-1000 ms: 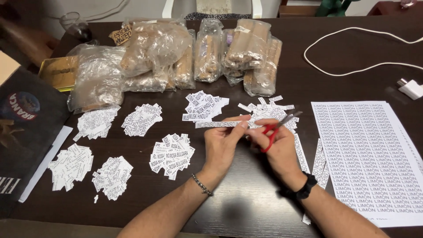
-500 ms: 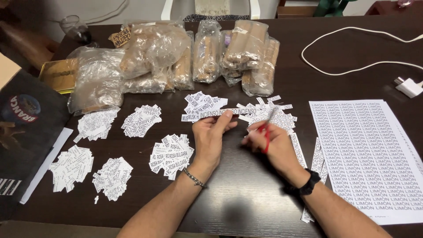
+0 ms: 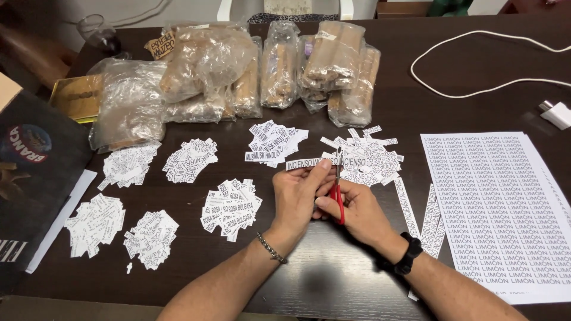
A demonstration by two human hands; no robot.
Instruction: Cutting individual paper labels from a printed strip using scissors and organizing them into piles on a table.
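Note:
My left hand (image 3: 300, 199) pinches a narrow printed paper strip (image 3: 303, 163) that lies across the dark table. Red-handled scissors (image 3: 338, 193) are gripped in my right hand (image 3: 357, 211), blades pointing away from me and meeting the strip near its middle. Just beyond the blades lies a pile of cut white labels (image 3: 369, 157). Several more label piles spread to the left, the closest one (image 3: 232, 208) beside my left wrist.
A full printed sheet (image 3: 499, 208) lies at the right, with cut strips (image 3: 431, 217) beside it. Clear bags of brown sticks (image 3: 273, 71) line the back. A white cable and plug (image 3: 556, 113) sit far right, a dark box (image 3: 30, 178) at the left edge.
Both hands have drawn slightly toward me and leftward. The strip is now held flat across the table, with the scissor blades upright against it.

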